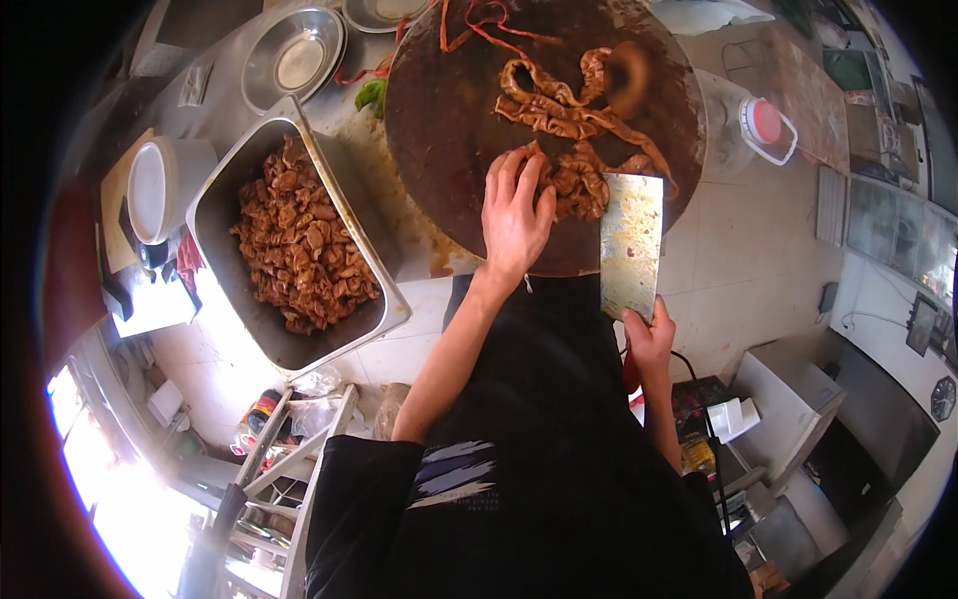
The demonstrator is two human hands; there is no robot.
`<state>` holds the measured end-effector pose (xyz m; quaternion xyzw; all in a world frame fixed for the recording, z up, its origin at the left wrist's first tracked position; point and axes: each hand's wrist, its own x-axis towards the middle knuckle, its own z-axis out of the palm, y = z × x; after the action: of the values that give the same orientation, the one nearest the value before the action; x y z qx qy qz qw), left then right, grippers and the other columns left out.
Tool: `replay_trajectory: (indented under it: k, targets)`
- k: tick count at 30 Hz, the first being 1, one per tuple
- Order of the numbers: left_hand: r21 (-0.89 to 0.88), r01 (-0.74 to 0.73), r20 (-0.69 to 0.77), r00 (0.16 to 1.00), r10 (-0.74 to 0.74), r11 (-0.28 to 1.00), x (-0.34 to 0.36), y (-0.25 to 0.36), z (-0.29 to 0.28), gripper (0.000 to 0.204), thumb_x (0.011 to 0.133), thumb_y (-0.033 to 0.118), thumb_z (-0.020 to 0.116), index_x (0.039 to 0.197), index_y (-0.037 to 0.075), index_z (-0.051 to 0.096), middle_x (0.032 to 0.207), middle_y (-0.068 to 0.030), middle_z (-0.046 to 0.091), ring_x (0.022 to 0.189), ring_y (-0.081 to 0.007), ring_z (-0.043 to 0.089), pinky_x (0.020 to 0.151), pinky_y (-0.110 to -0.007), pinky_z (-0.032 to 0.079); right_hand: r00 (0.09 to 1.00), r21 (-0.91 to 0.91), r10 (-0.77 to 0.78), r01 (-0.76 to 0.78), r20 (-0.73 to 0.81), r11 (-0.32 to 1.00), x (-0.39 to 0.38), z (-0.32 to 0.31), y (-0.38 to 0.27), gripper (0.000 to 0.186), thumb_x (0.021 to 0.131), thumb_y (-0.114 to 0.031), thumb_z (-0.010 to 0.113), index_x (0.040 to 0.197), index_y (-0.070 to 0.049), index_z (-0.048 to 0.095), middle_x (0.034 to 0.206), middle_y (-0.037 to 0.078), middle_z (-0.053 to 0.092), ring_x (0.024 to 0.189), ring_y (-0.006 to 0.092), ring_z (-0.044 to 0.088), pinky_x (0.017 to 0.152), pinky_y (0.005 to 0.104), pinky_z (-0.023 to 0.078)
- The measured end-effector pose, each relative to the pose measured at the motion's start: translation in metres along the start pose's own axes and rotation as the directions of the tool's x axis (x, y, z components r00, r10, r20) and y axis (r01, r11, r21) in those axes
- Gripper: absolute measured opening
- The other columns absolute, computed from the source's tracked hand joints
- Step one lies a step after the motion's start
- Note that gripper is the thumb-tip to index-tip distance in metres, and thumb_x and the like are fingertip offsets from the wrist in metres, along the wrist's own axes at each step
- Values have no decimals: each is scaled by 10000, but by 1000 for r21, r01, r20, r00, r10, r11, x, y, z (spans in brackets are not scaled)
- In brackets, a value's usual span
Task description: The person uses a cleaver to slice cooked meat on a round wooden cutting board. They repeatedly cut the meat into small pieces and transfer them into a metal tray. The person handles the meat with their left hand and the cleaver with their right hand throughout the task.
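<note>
Long, brown, ruffled strips of cooked intestine [549, 118] lie on a dark round chopping board [439, 130]. My left hand [517, 215] rests at the board's near side, its fingers curled over the left end of a bunched piece of intestine [581, 185]. In my right hand [649, 339] is a wide cleaver [632, 240], gripped by its handle. Its blade has smears on it, and the far corner is by the right end of the bunch; whether it touches cannot be told. Left of the board, a deep metal tray [205, 200] contains many cut brown pieces [299, 235].
Red strings [489, 22] trail over the board's far edge, near a green pepper-like piece [370, 96]. A metal bowl [261, 65] stands at the far left, a white lidded bucket [150, 190] beyond the tray. Right of the board is a clear jar with a red lid [763, 122].
</note>
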<state>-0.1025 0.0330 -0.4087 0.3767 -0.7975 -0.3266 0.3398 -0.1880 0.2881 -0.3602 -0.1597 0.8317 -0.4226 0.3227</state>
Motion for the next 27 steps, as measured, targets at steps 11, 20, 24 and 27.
replay_trajectory:
  k: [11,20,24,27]
  targets:
    - [42,-41,65,997,38,998,7,14,15,431,842,133,678,1271,105,641,1342,-143,506,1267,-360,471,1017,-456,458,983,-207,-166,177,73,962,16,11,-17,218,907,-137,662,1016,19,558,740,257,645,675,426,671,562,415,504]
    - [26,34,-10,999,-34,999,9,16,22,381,849,105,653,1228,70,663,1311,-142,531,1231,-350,499,1002,-443,462,969,-249,-176,216,174,944,26,11,-33,239,921,-76,627,1114,47,558,792,151,693,634,191,664,584,329,507]
    - [1,60,-40,997,-60,998,9,13,25,353,858,75,636,1208,59,671,1284,-149,553,1199,-352,523,997,-436,465,962,292,125,-195,242,936,41,11,-33,270,909,-10,581,1176,22,564,716,-6,566,536,43,470,476,220,386]
    - [-2,57,-47,997,-57,998,8,13,25,348,861,65,630,1207,57,671,1280,-153,556,1190,-354,529,997,-434,465,968,310,134,-196,211,930,40,-1,-20,257,905,-2,587,1158,34,566,729,19,578,525,63,477,477,229,385]
